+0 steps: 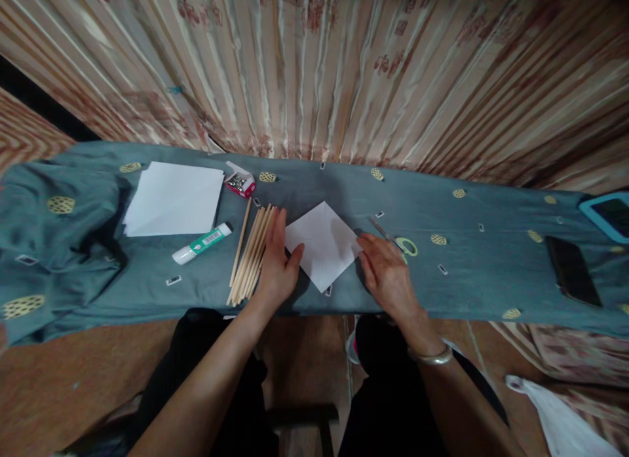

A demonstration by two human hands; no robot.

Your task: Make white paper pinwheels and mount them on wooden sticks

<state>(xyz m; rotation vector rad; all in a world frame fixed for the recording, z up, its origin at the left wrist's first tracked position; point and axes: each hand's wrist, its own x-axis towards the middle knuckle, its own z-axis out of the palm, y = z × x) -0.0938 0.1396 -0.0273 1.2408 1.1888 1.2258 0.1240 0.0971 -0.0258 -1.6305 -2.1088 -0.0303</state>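
Note:
A white square of paper [322, 244] lies turned like a diamond on the blue-grey cloth [442, 280]. My left hand [278, 263] rests flat at the paper's left corner, thumb on its edge, fingers together. My right hand [388, 273] touches the paper's right corner with its fingertips. Neither hand grips anything. A bundle of wooden sticks [250, 254] lies just left of my left hand. Scissors with pale green handles [400, 244] lie just beyond my right hand.
A stack of white sheets [174, 198] lies at the left, with a glue stick [201, 242] and a red box of pins [239, 180] near it. A dark phone [572, 270] and a teal-cased tablet [607, 214] lie at the right. A striped curtain hangs behind.

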